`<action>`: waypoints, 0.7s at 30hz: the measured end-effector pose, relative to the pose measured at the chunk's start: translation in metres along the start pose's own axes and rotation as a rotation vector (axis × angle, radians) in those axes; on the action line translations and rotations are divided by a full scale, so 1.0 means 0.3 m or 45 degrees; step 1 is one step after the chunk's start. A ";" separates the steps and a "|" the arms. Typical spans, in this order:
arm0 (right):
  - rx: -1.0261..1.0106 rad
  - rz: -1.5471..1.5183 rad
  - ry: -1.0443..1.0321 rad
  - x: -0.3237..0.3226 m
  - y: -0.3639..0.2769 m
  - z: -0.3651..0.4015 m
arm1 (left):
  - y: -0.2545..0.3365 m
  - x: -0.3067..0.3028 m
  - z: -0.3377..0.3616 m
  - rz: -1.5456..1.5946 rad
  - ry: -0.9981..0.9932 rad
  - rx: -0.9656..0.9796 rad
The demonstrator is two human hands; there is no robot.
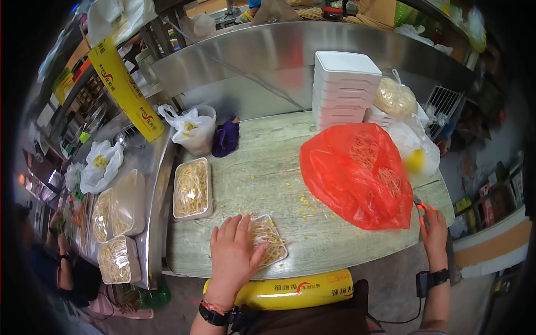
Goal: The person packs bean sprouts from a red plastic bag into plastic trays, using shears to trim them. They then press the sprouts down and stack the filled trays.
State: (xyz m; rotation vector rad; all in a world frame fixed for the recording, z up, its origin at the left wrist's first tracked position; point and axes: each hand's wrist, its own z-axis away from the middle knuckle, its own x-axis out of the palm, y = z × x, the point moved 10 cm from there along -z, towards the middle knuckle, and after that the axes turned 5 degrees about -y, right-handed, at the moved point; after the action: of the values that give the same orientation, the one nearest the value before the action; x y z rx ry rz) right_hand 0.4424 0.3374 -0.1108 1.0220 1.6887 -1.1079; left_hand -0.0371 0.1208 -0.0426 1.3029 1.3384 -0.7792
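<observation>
My left hand (231,251) lies over the left side of a small tray of bean sprouts (269,237) near the table's front edge, its fingers stretched out and touching it. At the right edge of the table, my right hand (434,231) is closed around a small orange-red and dark object (424,210), too small to name. Just left of that hand sits a large red plastic bag (346,173) with bean sprouts showing through it. A wrapped tray of bean sprouts (192,188) stands farther back on the left.
White foam trays (343,92) are stacked at the back, with bagged goods (396,97) beside them. A cling film roll (290,287) lies at my lap; another (125,89) stands left. More sprout trays (119,259) sit on the steel counter. Another person (64,262) is at far left.
</observation>
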 end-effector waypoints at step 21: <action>0.007 0.050 -0.014 -0.026 0.044 0.006 | -0.071 -0.029 0.062 0.544 -0.124 -0.103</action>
State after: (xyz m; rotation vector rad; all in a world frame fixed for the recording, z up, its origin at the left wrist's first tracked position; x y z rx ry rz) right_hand 0.4574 0.3380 -0.1074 1.0463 1.6507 -1.0913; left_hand -0.0544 0.0968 -0.0429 1.4033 0.9569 -0.4795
